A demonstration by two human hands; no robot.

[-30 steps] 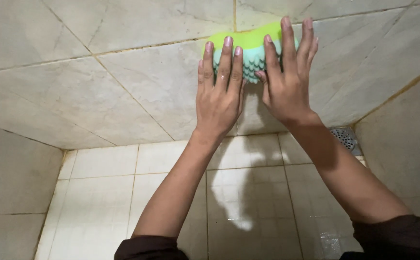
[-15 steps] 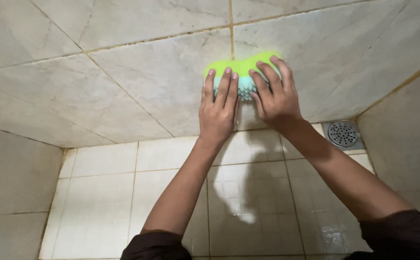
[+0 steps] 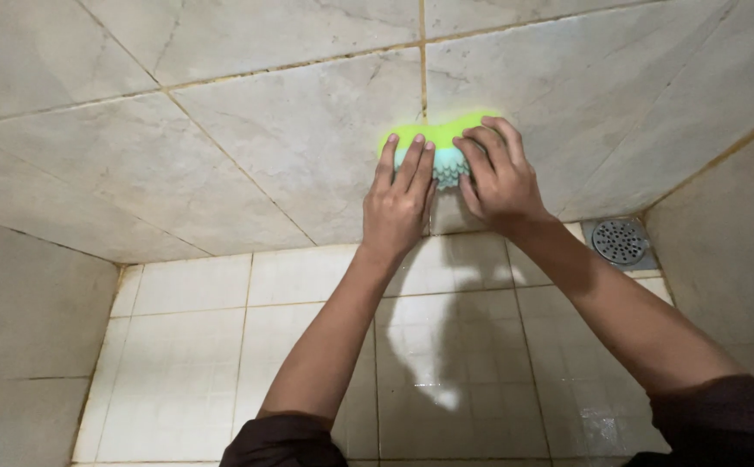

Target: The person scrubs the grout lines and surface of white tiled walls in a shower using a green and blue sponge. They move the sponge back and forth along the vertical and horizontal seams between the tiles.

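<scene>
A scrubbing sponge (image 3: 442, 145), bright green on top with a pale teal ridged face, is pressed flat against a beige marble-look wall tile (image 3: 308, 147). My left hand (image 3: 401, 201) lies on its left half, fingers straight and close together. My right hand (image 3: 498, 177) covers its right half, fingers curled over the upper edge. Both hands hold the sponge against the wall, just above the joint where wall meets floor. Dark sleeves show at the bottom of the view.
Small cream floor tiles (image 3: 308, 346) lie below, wet and shiny at the right. A round metal floor drain (image 3: 621, 241) sits in the right corner. Side walls close in at left (image 3: 22, 346) and right (image 3: 731, 251). Brownish grout lines cross the wall.
Both hands and the sponge have slid down the wall tile toward the floor joint. My right fingers went from stretched out to curled over the sponge. The drain has come into full view.
</scene>
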